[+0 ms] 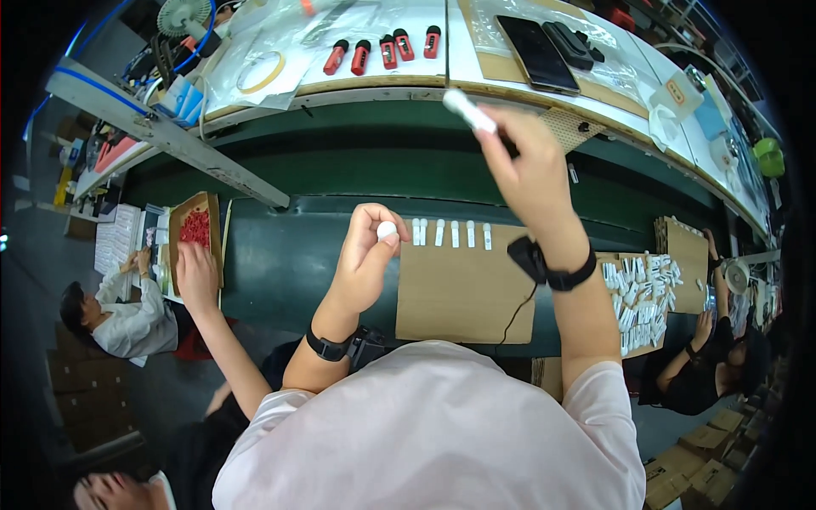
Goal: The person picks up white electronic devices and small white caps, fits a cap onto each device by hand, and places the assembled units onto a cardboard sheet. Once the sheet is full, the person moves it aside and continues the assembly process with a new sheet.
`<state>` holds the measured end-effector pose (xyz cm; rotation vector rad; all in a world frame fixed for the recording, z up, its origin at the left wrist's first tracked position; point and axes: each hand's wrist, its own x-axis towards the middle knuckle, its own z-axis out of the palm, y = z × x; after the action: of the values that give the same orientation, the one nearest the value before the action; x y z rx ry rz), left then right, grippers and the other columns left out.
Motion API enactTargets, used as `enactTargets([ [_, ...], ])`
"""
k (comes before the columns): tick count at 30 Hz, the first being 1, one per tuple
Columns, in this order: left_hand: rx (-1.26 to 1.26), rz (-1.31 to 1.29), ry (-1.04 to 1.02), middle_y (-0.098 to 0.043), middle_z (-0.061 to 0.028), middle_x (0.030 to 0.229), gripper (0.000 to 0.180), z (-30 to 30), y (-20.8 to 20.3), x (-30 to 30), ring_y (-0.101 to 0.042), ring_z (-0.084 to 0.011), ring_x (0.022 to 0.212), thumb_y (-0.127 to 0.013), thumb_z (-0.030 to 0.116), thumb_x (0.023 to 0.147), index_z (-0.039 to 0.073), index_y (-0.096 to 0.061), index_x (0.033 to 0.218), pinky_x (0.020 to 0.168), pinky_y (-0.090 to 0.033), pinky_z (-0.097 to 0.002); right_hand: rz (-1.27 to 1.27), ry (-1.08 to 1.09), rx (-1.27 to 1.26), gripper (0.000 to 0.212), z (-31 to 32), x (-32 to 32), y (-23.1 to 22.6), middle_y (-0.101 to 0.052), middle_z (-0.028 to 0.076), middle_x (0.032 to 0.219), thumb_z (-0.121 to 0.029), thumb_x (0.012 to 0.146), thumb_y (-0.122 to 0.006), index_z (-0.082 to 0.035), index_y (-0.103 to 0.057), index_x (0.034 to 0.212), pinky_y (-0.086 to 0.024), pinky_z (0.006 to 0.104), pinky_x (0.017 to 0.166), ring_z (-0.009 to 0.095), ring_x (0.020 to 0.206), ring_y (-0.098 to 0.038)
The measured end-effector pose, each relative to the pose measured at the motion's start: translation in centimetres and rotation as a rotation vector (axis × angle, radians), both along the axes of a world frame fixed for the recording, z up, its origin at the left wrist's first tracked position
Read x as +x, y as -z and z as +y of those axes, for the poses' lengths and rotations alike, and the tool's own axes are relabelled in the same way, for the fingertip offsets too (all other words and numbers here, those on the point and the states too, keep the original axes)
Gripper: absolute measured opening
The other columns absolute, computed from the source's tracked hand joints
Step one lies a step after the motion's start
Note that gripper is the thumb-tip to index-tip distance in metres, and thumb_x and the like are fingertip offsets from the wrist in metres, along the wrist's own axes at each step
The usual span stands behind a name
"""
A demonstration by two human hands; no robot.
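Note:
In my right hand (531,161), raised near the shelf edge, a white stick with a rounded head (466,109) is pinched between thumb and fingers, pointing up and left. My left hand (364,255) is curled round a small white round-ended piece (387,230); only its end shows, the rest being hidden by the fingers. Beside that hand lies a brown cardboard sheet (463,293) on the green bench. Along its far edge stands a row of several similar white sticks (455,234).
At right, another cardboard (633,348) bears many white sticks. Red-and-black pieces (389,51), a tape roll (261,72) and a black phone (537,53) rest on the raised shelf. At left, another person's hand (197,276) reaches into a box of red parts (195,225). Co-workers sit both sides.

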<state>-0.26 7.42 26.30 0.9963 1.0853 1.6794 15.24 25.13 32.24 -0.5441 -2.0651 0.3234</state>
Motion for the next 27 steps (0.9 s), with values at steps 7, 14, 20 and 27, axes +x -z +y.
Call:
enactTargets([
  [7, 0.026, 0.488, -0.113, -0.054, -0.0051, 0.098, 0.017, -0.6, 0.3, -0.9, -0.049, -0.0113, 0.086, -0.062, 0.009, 0.088, 0.002, -0.056, 0.103, 0.08, -0.042, -0.0257, -0.118, 0.329, 0.293, 0.02, 6.6, -5.1, -0.9, -0.067, 0.012, 0.097, -0.015, 0.084, -0.067, -0.002, -0.067, 0.099, -0.049, 0.0356, 0.077, 0.028, 0.087, -0.062],
  [14, 0.074, 0.267, -0.045, -0.056, -0.0077, 0.103, 0.025, -0.7, 0.1, -0.5, -0.056, -0.0138, 0.095, -0.062, 0.002, 0.088, -0.001, -0.056, 0.112, 0.084, -0.047, -0.0271, -0.074, 0.015, 0.16, 0.024, 2.7, -2.9, 0.0, -0.064, 0.012, 0.11, -0.015, 0.085, -0.066, -0.002, -0.065, 0.106, -0.048, 0.0331, 0.085, 0.025, 0.099, -0.06],
  [20, 0.107, 0.038, 0.017, -0.057, -0.0131, 0.109, 0.026, 0.0, -0.8, 1.7, -0.058, -0.0173, 0.1, -0.06, -0.001, 0.088, -0.003, -0.055, 0.114, 0.086, -0.047, -0.028, 0.003, -0.415, -0.556, 0.022, -4.9, 2.5, 2.5, -0.064, 0.011, 0.108, -0.013, 0.089, -0.062, 0.0, -0.063, 0.107, -0.046, 0.0289, 0.086, 0.019, 0.1, -0.059],
  [27, 0.187, 0.195, 0.096, -0.058, -0.0132, 0.109, 0.028, 1.0, -0.6, 3.1, -0.057, -0.0185, 0.104, -0.062, -0.001, 0.086, -0.004, -0.055, 0.114, 0.091, -0.046, -0.0309, 0.047, -0.467, -1.159, 0.019, -8.8, 6.6, 4.4, -0.066, 0.007, 0.095, -0.005, 0.087, -0.063, 0.001, -0.062, 0.105, -0.047, 0.0262, 0.078, 0.014, 0.089, -0.06],
])
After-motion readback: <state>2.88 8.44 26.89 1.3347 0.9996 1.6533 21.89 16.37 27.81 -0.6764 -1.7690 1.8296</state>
